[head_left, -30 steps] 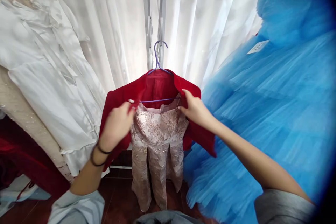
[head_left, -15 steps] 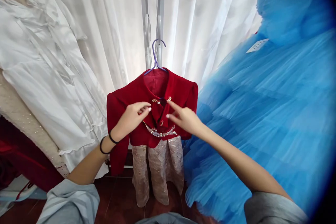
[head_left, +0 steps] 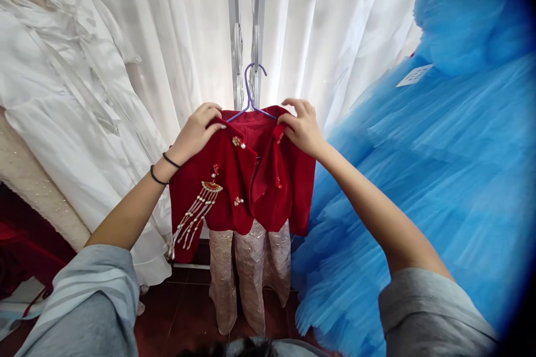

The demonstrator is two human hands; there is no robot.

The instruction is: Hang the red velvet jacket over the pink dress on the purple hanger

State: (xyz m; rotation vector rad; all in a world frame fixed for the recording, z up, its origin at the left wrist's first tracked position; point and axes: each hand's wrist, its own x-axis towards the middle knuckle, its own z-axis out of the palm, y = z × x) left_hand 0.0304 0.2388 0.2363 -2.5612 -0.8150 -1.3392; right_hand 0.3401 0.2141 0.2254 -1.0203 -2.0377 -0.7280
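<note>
A red jacket (head_left: 226,189) hangs on a purple hanger (head_left: 248,86), its front parted down the middle so the lining shows. My left hand (head_left: 199,131) grips the collar and shoulder on the left, thumb in front and fingers behind. On the other side my right hand (head_left: 302,125) pinches the right edge of the collar. A beaded tassel brooch (head_left: 203,198) dangles across the left front panel, swung out to the left. Small pearl fastenings (head_left: 238,143) sit along the front edge. Below the jacket hang pale shiny trousers or a skirt (head_left: 250,279); which of these I cannot tell.
White dresses (head_left: 79,117) hang close on the left. A full blue tulle dress (head_left: 419,178) fills the right side, with a white tag (head_left: 414,75) on it. Behind are white curtains (head_left: 176,22) and a metal rack post (head_left: 247,5). The floor (head_left: 184,312) is dark red tile.
Both hands have moved up and outward from the chest fastenings to the collar and grasped it. The jacket front has come apart, and the bead chain now hangs on the left panel only.
</note>
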